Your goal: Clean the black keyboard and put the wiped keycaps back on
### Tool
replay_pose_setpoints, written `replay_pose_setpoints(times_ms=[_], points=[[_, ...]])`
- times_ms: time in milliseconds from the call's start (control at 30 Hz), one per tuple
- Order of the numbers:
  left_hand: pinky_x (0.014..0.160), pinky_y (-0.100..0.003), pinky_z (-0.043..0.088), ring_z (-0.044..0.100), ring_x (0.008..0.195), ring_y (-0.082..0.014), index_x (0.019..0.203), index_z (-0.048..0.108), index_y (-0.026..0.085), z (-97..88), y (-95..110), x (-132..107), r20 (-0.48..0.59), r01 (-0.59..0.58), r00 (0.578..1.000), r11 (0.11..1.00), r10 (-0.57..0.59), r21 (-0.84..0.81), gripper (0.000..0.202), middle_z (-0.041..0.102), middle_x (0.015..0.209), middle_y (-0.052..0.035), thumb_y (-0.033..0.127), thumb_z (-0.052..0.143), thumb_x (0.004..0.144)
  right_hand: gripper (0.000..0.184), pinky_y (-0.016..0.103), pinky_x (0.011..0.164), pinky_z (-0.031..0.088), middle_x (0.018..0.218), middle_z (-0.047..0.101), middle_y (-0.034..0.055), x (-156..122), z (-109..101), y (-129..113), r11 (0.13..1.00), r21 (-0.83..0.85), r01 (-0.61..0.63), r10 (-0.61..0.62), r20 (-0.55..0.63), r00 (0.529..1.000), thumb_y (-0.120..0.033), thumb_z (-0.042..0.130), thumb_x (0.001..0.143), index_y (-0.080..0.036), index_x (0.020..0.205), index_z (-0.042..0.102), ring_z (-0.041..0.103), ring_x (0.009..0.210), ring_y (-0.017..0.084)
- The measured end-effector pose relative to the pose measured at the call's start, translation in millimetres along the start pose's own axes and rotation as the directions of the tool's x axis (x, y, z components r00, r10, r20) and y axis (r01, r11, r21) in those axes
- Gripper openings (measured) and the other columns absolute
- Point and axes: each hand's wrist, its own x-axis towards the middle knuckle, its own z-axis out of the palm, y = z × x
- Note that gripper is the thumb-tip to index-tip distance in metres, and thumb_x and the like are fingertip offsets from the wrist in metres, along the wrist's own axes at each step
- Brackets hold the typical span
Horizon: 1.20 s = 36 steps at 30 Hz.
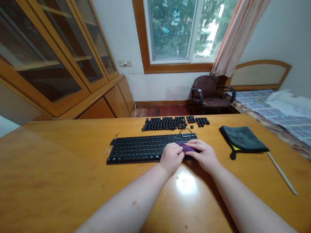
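A black keyboard [143, 149] with its keycaps taken off lies across the middle of the wooden table [60, 171]. Both my hands rest on its right end. My left hand [171, 157] and my right hand [204, 153] are closed together on a small purple thing [187, 147], perhaps a cloth or a soft lump, held against the keyboard. Rows of loose black keycaps [173, 123] are laid out behind the keyboard.
A folded dark grey cloth [243, 138] lies to the right, with a thin pale stick [282, 173] beside it. A clear slim tool [111, 146] lies left of the keyboard. Beyond the table stand a brown armchair [210, 92], a bed [279, 110] and glass-door cabinets [60, 58].
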Motion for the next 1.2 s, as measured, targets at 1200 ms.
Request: replay_pose_setpoints(times_ms=[1200], points=[[0.064,-0.026,0.047,0.058,0.062,-0.0126,0.073,0.071,0.02,-4.3,4.8,0.6,-0.131,0.07,0.988,0.994,-0.081,-0.086,0.016,0.068,0.066,-0.0022,0.016,0.056,0.078,0.016,0.032,0.068,0.05,0.076,0.063,0.0035,-5.3,4.2,-8.4,0.991,-0.132,0.033,-0.04,-0.047,0.998,-0.034,0.064,0.076,-0.026,0.087,0.073,0.059,0.072,0.017]])
